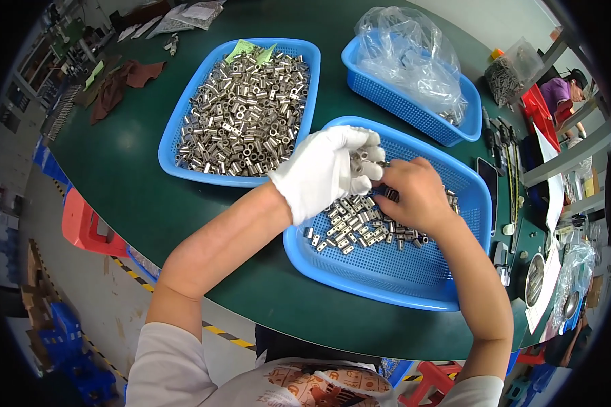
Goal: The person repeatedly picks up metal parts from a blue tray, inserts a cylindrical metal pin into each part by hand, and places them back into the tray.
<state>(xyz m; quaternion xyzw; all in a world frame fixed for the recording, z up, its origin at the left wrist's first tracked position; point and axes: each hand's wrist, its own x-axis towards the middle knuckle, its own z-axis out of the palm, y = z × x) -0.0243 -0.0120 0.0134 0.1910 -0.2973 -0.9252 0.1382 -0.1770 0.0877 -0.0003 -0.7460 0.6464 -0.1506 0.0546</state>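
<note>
My left hand [329, 166] wears a white glove and is turned palm up. Its fingers curl around a few small metal sleeves [358, 160], which show between them. Close against those gloved fingertips is my right hand [417, 193], bare, its fingers bent together; what they hold, if anything, is hidden. Both hands are over a blue perforated basket [387, 293]. Inside it lie many short silvery metal sleeves [349, 220], some with small holes in their sides, grouped below and between my hands.
A second blue basket [166, 152], heaped with similar sleeves and green paper slips [251, 51], stands far left. Behind on the right, another blue basket [414, 115] holds clear plastic bags [410, 57]. Tools and a phone [487, 193] lie right. Another person [563, 95] is at the far right.
</note>
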